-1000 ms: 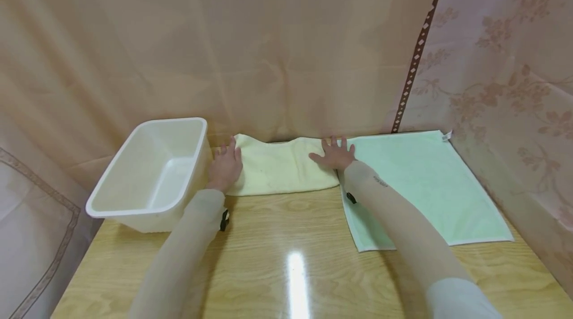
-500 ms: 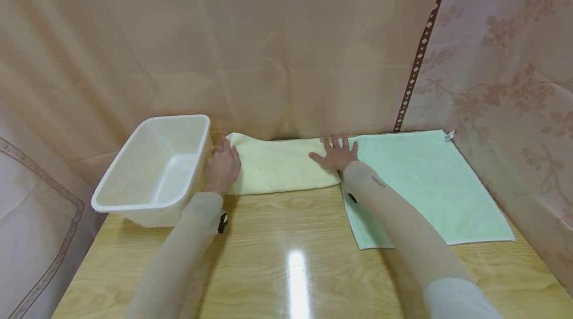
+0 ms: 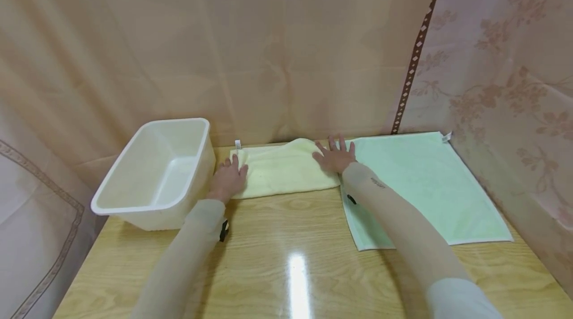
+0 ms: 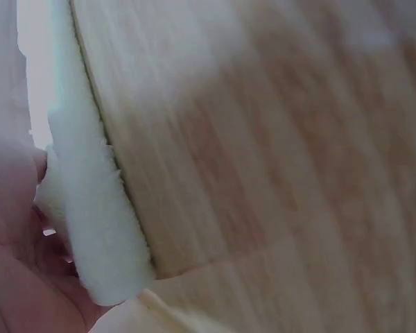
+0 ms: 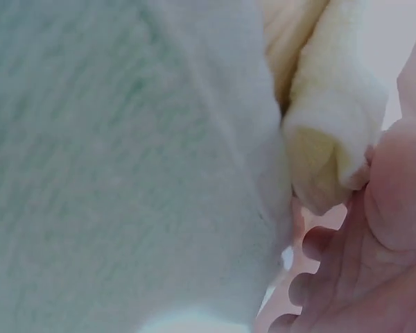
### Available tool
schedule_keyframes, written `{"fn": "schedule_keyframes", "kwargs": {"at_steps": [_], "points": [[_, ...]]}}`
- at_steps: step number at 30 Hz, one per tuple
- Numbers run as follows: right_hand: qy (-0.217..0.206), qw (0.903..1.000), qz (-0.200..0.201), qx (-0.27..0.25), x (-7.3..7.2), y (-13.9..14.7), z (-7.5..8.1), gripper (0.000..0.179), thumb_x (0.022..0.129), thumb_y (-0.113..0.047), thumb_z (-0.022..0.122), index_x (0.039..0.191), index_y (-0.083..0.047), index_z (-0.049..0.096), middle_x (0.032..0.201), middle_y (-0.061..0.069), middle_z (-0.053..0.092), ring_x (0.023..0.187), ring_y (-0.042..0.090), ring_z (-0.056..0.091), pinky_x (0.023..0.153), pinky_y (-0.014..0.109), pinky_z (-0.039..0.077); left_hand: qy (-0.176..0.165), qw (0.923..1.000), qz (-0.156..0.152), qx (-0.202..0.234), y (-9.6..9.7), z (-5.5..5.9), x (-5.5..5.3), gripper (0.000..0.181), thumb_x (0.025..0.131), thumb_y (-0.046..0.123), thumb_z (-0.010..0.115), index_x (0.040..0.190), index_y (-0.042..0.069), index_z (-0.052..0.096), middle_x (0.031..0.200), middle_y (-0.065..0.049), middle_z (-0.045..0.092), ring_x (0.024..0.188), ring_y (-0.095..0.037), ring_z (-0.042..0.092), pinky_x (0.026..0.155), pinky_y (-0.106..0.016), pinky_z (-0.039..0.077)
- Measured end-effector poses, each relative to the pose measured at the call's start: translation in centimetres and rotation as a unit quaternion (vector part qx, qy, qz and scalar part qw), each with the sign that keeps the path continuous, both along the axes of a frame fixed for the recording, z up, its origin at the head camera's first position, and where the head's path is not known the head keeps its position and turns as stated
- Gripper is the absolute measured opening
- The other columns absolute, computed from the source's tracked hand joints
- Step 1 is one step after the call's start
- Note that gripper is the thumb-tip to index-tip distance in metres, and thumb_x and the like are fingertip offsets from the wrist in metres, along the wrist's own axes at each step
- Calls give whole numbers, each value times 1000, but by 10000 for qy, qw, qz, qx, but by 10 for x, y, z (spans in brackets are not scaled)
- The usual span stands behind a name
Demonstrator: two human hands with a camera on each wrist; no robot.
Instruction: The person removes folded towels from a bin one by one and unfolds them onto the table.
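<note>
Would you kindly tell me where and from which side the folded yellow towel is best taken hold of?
Probably at its two short ends, coming in from the left and right sides. The yellow towel lies as a long folded strip on the table, and the left hand and right hand already rest flat there; its right end overlaps the green towel.

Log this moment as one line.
left hand: flat on yellow towel | right hand: flat on its other end | bin: beside
</note>
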State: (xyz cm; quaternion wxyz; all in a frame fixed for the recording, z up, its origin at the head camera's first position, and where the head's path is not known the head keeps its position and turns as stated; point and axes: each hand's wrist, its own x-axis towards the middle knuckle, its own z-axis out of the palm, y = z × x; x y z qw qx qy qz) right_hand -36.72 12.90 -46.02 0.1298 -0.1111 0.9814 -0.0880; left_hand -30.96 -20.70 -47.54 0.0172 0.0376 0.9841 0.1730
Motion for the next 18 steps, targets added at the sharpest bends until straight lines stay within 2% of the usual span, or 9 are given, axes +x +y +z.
{"fn": "schedule_keyframes", "kwargs": {"at_steps": [4, 13, 18], "points": [[-149, 9996, 40, -219, 2, 2, 6, 68, 107, -60, 15, 165, -26, 10, 167, 21, -4, 150, 47, -16, 113, 70, -9, 102, 9999, 31, 60, 3, 2, -3, 65, 111, 38, 23, 157, -8, 20, 155, -35, 30, 140, -53, 33, 110, -61, 35], [-460, 9947, 233, -888, -4, -2, 11, 68, 108, -56, 13, 165, -20, 4, 166, 25, -3, 149, 49, -14, 112, 71, -9, 484, 9984, 136, 275, 9, 10, -6, 62, 110, 38, 23, 158, -1, 25, 152, -33, 37, 134, -51, 41, 102, -65, 40], [-345, 9939, 208, -1028, -5, -3, 11, 64, 109, -52, 15, 165, -20, 8, 167, 22, -1, 150, 49, -12, 112, 71, -9, 544, 9979, 92, 346, 10, 12, -7, 61, 111, 38, 21, 160, 2, 25, 154, -34, 35, 135, -52, 40, 103, -66, 39]]}}
